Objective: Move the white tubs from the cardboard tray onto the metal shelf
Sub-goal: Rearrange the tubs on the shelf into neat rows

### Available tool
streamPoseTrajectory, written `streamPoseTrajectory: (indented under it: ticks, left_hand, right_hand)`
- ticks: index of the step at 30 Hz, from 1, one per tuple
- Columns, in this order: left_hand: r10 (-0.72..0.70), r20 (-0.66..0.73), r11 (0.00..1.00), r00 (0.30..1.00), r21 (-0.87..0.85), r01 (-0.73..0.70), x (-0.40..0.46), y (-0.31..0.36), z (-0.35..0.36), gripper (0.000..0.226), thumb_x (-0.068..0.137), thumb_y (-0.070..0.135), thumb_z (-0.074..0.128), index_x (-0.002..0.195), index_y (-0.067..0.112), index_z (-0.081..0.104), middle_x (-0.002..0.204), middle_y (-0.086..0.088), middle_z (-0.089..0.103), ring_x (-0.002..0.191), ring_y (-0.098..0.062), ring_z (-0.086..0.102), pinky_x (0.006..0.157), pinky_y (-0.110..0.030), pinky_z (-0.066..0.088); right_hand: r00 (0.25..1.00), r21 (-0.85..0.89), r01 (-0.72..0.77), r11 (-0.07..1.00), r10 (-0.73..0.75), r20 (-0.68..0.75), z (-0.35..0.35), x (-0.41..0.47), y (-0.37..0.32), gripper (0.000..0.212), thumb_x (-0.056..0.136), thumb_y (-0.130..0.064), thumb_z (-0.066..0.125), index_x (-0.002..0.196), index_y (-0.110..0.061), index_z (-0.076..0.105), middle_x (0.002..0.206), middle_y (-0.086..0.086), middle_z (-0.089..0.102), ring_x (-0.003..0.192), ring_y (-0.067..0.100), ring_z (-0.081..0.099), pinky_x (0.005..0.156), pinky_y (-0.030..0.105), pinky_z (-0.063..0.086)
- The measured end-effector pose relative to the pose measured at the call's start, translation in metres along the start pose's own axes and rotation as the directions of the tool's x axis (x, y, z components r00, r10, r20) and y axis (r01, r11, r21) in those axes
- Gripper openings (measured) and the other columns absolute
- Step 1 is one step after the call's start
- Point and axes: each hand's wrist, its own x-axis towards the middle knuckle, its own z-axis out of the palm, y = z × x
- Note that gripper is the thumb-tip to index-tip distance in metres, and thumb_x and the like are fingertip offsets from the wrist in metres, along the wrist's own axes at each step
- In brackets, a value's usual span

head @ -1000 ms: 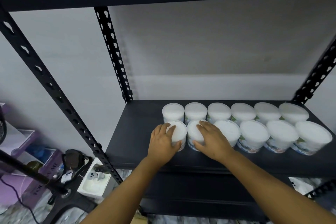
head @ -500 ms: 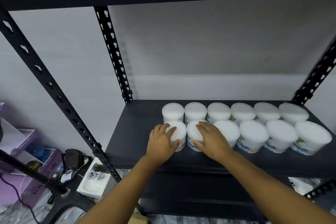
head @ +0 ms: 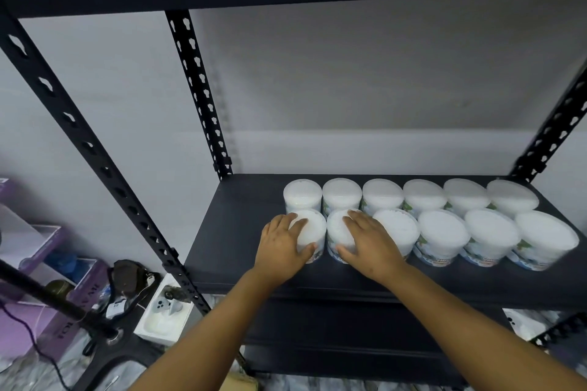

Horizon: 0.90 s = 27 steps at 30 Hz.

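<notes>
Black metal shelf (head: 241, 251) carries 12 white tubs in 2 rows of 6, all upright, lids on.

Hand pose:
- Left hand (head: 281, 247): forearm enters from lower left, palm down, laid over the lid of the front-left tub (head: 313, 232). Fingers (head: 297, 225) spread across the lid top; thumb hooks down the tub's near side. Fingers are wrapped on the tub, moderately wide.
- Right hand (head: 370, 244): forearm enters from lower right, palm down, over the second front tub (head: 338, 230). Fingers reach across the lid towards the back row; thumb curls round the near wall. Hand grips this tub from above.
- Both tubs' bases sit on the shelf surface; the 2 held tubs stand just beside each other, sides nearly touching.

Count and position:
- Back row (head: 413, 197): 6 tubs, side by side, near the shelf's rear edge.
- Front row: 6 tubs, incl. the 2 under the hands; other 4 (head: 489, 235) run to the right, touching or nearly so.
- Rows occupy the centre and right of the shelf; left portion is bare metal.
- Front-row tubs show printed labels w/ green and blue marks on their walls.

Surroundings: 2 perforated uprights (head: 197, 89) at left; purple boxes (head: 41, 317) and a white box (head: 165, 311) on the floor, lower left.
</notes>
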Motion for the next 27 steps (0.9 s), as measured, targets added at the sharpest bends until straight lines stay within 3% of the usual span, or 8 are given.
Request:
streamPoseTrajectory:
  ticks: [27]
  left_hand:
    - [-0.047, 0.053, 0.994, 0.997, -0.098, 0.052, -0.0012, -0.0014, 0.0043, 0.056, 0.093, 0.046, 0.049, 0.144, 0.025, 0.037, 0.155, 0.001, 0.025, 0.145, -0.02, 0.014, 0.117, -0.035, 0.013]
  right_hand:
    - [1.0, 0.015, -0.01, 1.0, 0.01, 0.009, 0.0012, 0.0023, 0.0001, 0.064, 0.092, -0.046, 0.049, 0.143, -0.012, 0.032, 0.153, 0.007, 0.028, 0.142, 0.021, 0.023, 0.116, 0.029, 0.014]
